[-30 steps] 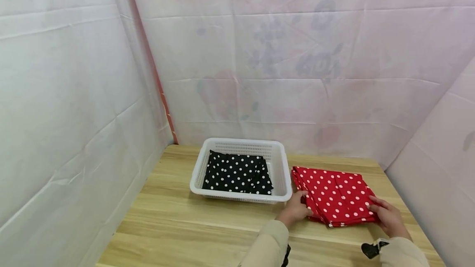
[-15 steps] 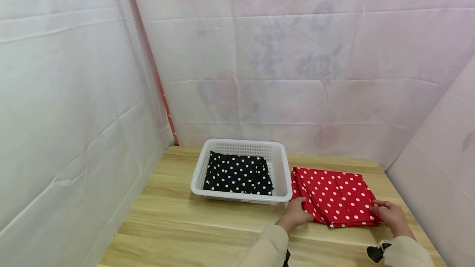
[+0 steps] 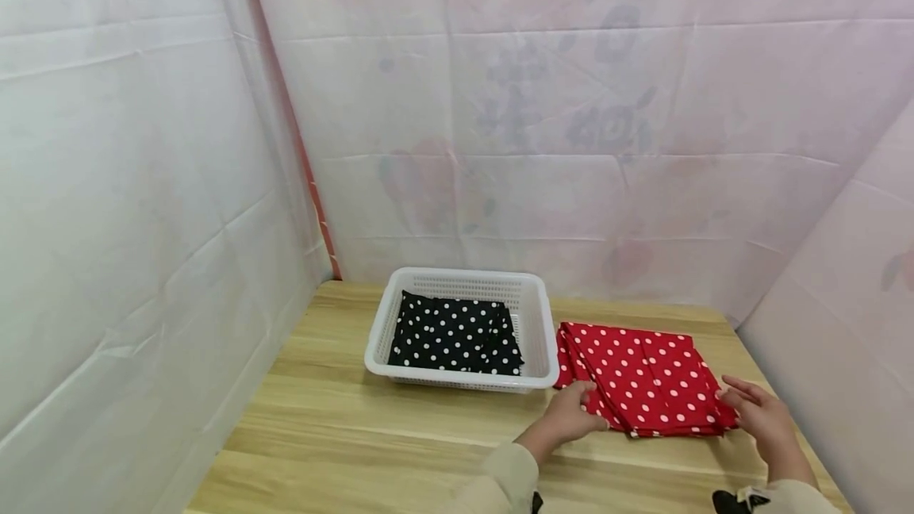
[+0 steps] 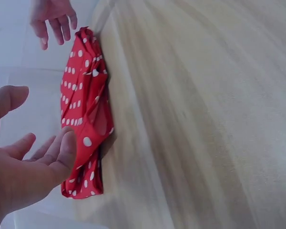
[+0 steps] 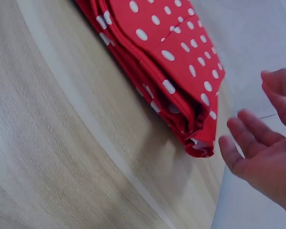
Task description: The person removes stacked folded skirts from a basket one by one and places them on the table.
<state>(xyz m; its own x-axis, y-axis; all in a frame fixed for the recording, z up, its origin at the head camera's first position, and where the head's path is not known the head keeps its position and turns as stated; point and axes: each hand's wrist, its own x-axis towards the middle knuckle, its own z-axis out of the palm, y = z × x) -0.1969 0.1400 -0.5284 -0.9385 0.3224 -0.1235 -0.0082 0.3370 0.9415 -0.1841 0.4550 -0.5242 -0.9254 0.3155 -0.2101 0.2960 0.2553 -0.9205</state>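
Note:
A folded red cloth with white polka dots (image 3: 653, 379) lies flat on the wooden table, right of the basket. By its lower left corner is my left hand (image 3: 569, 414), fingers loosely spread and holding nothing; the left wrist view shows the palm (image 4: 26, 176) facing the cloth's edge. Off the cloth's right edge my right hand (image 3: 764, 415) hovers with relaxed fingers. In the right wrist view a gap shows between those fingertips (image 5: 231, 150) and the layered folds of the red cloth (image 5: 181, 62).
Left of the red cloth stands a white plastic basket (image 3: 540, 316) with a folded black polka-dot cloth (image 3: 457, 335) inside. The wooden table (image 3: 343, 435) reaches back to pale sheet walls (image 3: 500, 101) on the left, back and right.
Both hands have loosened from the red cloth. My right hand has drawn away to the right of its edge, and my left hand has opened at the lower left corner.

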